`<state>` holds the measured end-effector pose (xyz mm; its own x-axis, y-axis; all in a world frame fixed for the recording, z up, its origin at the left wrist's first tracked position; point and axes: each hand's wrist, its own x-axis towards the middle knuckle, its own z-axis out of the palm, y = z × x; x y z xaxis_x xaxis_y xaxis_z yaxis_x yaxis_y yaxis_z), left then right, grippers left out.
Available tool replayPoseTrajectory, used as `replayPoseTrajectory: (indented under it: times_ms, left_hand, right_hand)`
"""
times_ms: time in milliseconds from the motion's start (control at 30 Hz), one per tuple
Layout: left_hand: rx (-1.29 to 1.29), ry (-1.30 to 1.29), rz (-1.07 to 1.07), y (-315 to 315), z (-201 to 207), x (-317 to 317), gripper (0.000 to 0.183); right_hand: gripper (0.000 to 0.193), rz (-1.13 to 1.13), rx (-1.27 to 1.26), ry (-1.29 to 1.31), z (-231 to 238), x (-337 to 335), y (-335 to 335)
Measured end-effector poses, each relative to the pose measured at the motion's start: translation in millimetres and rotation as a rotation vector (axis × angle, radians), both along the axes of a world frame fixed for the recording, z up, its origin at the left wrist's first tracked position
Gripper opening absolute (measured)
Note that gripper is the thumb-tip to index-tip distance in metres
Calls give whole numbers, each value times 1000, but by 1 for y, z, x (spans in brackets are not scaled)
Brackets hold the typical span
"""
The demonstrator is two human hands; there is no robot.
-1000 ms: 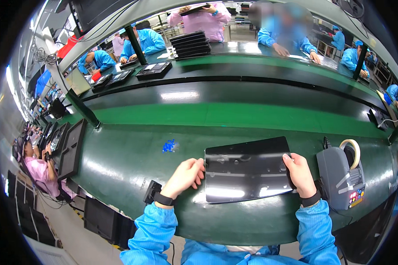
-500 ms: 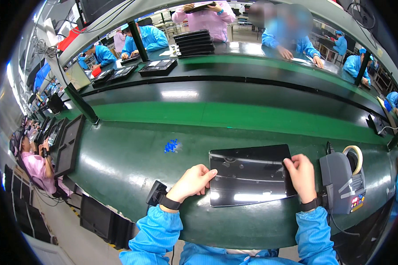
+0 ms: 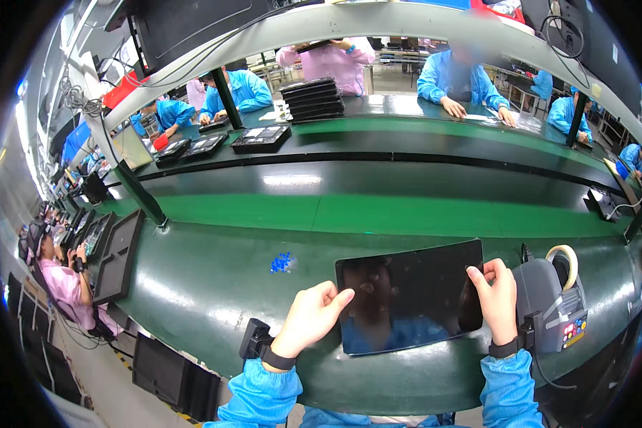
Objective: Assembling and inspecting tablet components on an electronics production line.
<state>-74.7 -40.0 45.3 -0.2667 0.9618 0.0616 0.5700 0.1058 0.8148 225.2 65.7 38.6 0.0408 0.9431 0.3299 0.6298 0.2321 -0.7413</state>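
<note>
Your green desk [image 3: 214, 285] runs along an assembly line. The dark glossy panel [image 3: 406, 296] lies flat between your hands. Your left hand [image 3: 312, 317] touches its left edge with loosely curled fingers; your right hand [image 3: 496, 299] grips its right edge. A tape dispenser [image 3: 553, 303] sits just right, apparently untouched; no tape shows on the panel yet.

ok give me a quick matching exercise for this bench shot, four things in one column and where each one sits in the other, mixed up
Things:
1. dark glossy panel
2. tape dispenser
3. small blue bits
4. stack of black trays

Places:
A. on the far bench, near the person in pink
B. loose on the green bench, left of the panel
C. between the left hand and the right hand
D. at the right end of the near bench, beside the right hand

Pairs: 1-C, 2-D, 3-B, 4-A
</note>
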Motion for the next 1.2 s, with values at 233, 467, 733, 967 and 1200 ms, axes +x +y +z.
replayPoseTrajectory:
  times_ms: [233, 467, 733, 967, 1200]
  left_hand:
    - [19, -243, -212, 8, 18, -15, 31]
    - [337, -180, -73, 36, 29, -3, 28]
    - [513, -557, 123, 55, -2, 21, 18]
    - [580, -586, 171, 49, -7, 32, 18]
    - [592, -677, -12, 38, -4, 25, 18]
  right_hand:
    - [16, 454, -310, 694, 11, 0, 10]
    - [21, 518, 0, 935, -12, -12, 34]
    - [20, 511, -136, 888, -20, -12, 29]
    - [18, 424, -11, 805, -24, -14, 26]
    - [23, 414, 60, 822, -29, -19, 24]
